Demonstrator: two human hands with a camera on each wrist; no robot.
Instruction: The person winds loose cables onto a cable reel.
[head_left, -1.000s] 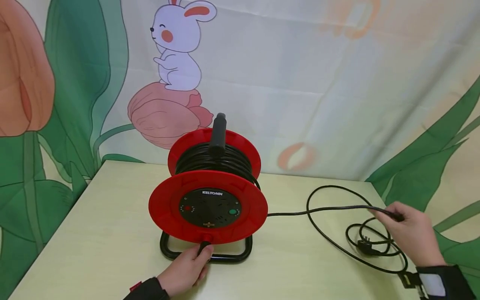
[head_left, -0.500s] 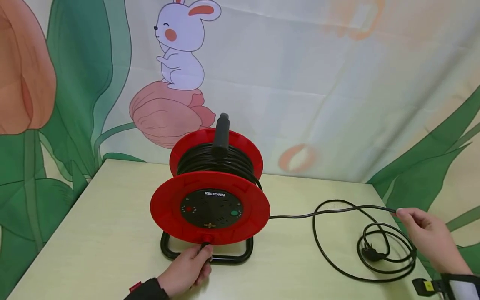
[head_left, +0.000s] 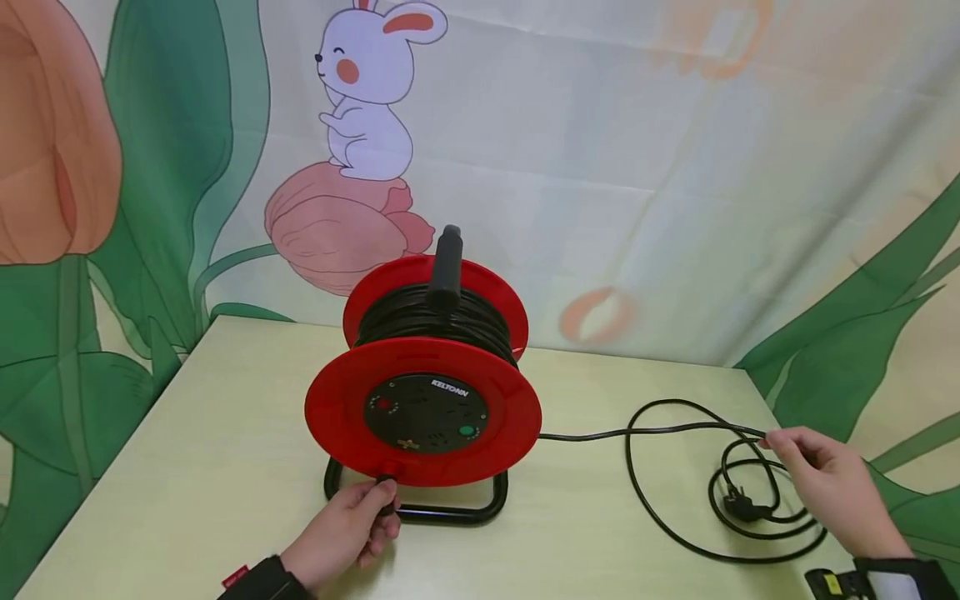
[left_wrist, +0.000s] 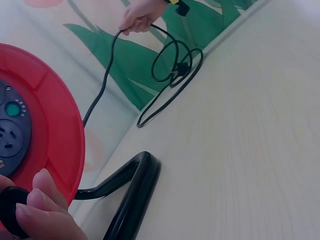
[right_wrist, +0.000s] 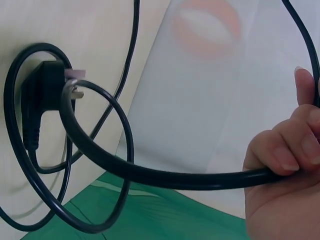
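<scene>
A red cable reel (head_left: 337, 400) with black cable wound on its drum stands on a black tube stand (head_left: 457, 515). My left hand (head_left: 348, 525) grips the small black crank knob (left_wrist: 12, 212) at the lower rim of the reel's front disc. Off to the right, my right hand (head_left: 832, 479) holds the black cable (head_left: 585, 437) that runs out from the reel; in the right wrist view its fingers curl round it. Beyond that hand the cable lies in loose loops, with the black plug (head_left: 742, 506) among them, its metal pins showing.
The reel's black carrying handle (head_left: 447, 271) sticks up above the drum. Everything rests on a pale wooden table (head_left: 225, 433), backed by a printed cloth (head_left: 600, 167) with a rabbit and tulips.
The front disc has turned slightly, and my left hand with the knob has shifted left. My right hand first moved right along the cable, then came back a little left.
</scene>
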